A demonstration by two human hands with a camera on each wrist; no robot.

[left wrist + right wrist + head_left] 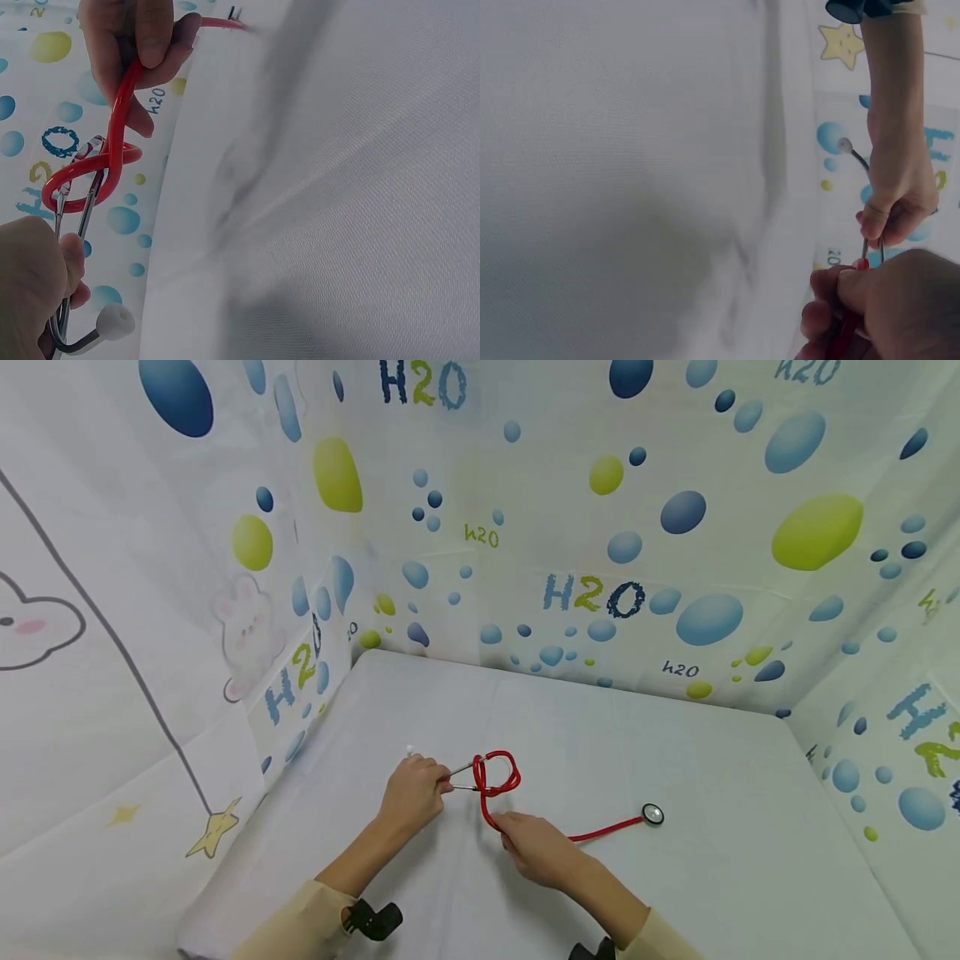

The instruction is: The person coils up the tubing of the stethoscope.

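Fingers [73, 259] of the left hand [414, 789] are gripping 2 stems [90, 202] of the stethoscope [495, 791]; the right hand [536, 847] is pinching its tube [116, 135].

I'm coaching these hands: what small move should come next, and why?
Probably have the right hand gently draw the red tube snug. It pinches the tube just beside a loop that looks loose at the metal tubes, and the left hand grips those tubes, so they should stay steady.
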